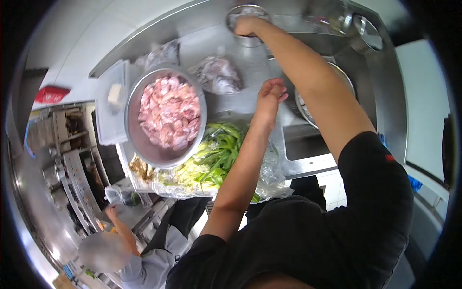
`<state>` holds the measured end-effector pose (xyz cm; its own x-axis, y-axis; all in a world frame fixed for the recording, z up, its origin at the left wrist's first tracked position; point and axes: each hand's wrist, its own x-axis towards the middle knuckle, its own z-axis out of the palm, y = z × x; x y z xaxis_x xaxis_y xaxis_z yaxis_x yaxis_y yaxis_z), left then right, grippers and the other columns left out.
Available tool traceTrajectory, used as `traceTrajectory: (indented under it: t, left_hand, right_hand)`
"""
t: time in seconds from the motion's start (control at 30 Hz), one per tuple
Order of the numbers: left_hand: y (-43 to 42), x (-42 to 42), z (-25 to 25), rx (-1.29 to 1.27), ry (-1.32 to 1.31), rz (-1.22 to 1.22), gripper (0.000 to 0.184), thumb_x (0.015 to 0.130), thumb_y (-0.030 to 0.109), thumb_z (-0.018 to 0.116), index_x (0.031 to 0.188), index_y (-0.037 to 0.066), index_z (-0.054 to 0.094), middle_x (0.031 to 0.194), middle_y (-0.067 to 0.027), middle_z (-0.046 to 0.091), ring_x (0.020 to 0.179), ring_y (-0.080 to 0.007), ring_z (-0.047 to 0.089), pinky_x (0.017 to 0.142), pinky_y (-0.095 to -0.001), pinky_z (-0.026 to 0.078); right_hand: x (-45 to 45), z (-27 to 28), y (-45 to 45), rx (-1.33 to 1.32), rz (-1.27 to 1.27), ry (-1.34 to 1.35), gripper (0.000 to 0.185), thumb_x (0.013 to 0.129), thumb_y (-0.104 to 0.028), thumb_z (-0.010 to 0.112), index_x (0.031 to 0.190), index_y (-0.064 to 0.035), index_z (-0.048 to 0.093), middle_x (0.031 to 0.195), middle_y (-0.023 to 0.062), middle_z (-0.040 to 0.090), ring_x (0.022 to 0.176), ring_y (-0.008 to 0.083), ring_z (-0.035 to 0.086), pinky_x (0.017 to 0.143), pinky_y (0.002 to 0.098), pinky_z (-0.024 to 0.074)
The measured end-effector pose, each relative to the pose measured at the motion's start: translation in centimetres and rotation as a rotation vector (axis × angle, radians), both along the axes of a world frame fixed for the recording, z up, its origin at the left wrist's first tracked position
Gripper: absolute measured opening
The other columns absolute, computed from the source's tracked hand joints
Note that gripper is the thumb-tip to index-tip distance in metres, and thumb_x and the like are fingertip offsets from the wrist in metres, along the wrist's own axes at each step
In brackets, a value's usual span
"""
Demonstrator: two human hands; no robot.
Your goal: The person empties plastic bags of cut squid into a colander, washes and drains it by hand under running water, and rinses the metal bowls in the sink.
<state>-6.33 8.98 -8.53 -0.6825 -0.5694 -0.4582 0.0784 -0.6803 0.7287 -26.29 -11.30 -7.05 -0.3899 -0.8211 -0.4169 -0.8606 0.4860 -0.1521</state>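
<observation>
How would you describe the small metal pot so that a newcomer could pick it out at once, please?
Find the sink on the right, then the counter by its far left corner. The small pot stands there. Unlike the big bowl of pink meat and the bowl in the sink, it has the right hand dipped inside.
</observation>
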Motion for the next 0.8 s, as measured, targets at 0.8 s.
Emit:
traceTrajectory:
  t: [0.8]
  left_hand:
    - [12.4,-15.5,-25.6,-0.265,-0.961,0.192,0.048,0.094,0.029,0.069,0.121,-0.010,0.062,0.110,-0.0237,0.071,0.096,-0.0325,0.069,0.086,-0.0413,0.051]
  right_hand:
    - [-21.3,-16.9,38.0,-0.534,-0.058,-0.008,0.059,0.092,-0.029,0.065,0.144,-0.0071,0.048,0.157,0.0220,0.034,0.142,0.0377,0.037,0.118,0.0467,0.0308]
